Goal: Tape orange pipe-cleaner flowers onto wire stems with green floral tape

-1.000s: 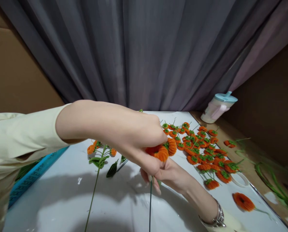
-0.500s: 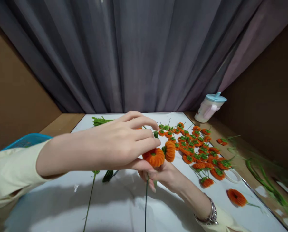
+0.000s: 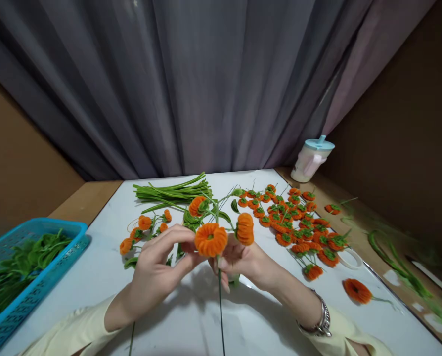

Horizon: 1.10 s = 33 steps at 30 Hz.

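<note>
My right hand (image 3: pixel 245 262) grips the thin dark green stem (image 3: pixel 221 306) of an upright spray made of fuzzy chenille. The spray bears a front orange flower (image 3: pixel 211 239), ribbed and round, a second orange bloom (image 3: pixel 245 229) to the right and another orange head (image 3: pixel 198 206) higher up, with green leaves and buds among them. My left hand (image 3: pixel 157 272) closes its thumb and fingers on the left edge of the front flower; its fingertips are partly hidden behind it. Behind the left hand, a finished-looking spray with small orange heads (image 3: pixel 144 222) lies on the table.
Many loose orange heads with green tops (image 3: pixel 287 217) cover the right of the white table (image 3: pixel 280 316). Green chenille stems (image 3: pixel 169 192) lie at the back. A blue basket (image 3: pixel 39 287) of green leaves stands left, a lidded cup (image 3: pixel 310 160) at back right, a white ring (image 3: pixel 350 258) nearer.
My left hand has drawn back leftward and down from over the spray to the front flower's edge, uncovering the blooms and green stems. My right hand keeps its hold. The view has shifted.
</note>
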Available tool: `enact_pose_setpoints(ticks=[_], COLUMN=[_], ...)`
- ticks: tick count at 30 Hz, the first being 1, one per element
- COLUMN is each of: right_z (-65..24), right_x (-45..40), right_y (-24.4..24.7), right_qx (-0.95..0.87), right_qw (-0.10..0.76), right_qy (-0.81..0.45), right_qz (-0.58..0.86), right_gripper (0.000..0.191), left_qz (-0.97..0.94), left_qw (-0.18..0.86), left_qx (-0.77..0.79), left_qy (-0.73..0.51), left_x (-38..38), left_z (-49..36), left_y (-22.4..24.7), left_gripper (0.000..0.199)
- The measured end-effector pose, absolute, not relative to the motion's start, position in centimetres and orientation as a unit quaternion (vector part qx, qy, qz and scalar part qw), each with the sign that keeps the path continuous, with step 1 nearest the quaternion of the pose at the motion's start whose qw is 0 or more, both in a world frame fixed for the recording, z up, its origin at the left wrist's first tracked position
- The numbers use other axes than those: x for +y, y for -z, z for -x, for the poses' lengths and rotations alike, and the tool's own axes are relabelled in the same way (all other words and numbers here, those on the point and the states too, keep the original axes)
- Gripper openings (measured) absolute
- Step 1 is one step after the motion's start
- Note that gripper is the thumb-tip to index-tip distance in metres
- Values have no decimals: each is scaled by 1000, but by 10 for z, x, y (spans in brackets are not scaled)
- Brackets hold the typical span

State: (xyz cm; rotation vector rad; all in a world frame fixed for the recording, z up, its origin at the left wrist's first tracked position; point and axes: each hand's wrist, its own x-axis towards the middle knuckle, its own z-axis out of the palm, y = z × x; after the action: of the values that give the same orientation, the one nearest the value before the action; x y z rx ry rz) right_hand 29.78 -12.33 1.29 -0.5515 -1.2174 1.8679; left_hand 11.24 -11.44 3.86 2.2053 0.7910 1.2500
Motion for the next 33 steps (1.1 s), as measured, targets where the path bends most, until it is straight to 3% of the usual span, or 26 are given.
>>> enact_pose_setpoints(ticks=[4, 6, 16, 26, 33], right_z=[-298, -298, -297, -298, -297], right_x=[-123, -123, -121, -121, -122], right_y=[-10, -9, -9, -9, -9], right_qx=[-496, -488, -485, -491, -476], right_qw=[405, 411, 410, 405, 412], right_qy=[-732, -733, -742, -746, -754], right_qz=[235, 236, 215, 197, 188], right_gripper=[34, 36, 34, 32, 34], left_qz=[-807, -834, -955, -962, -950], left_qw=[259, 238, -30, -48, -69], left_qx=[293, 276, 154, 111, 53], left_qy=[-443, -414, -253, -244, -301], left_x=[-117, -116, -104, -103, -101], left_z=[-109, -107, -93, -101, -100], left_y=[-46, -56, -92, -99, -84], left_gripper=[48, 54, 48, 23, 27])
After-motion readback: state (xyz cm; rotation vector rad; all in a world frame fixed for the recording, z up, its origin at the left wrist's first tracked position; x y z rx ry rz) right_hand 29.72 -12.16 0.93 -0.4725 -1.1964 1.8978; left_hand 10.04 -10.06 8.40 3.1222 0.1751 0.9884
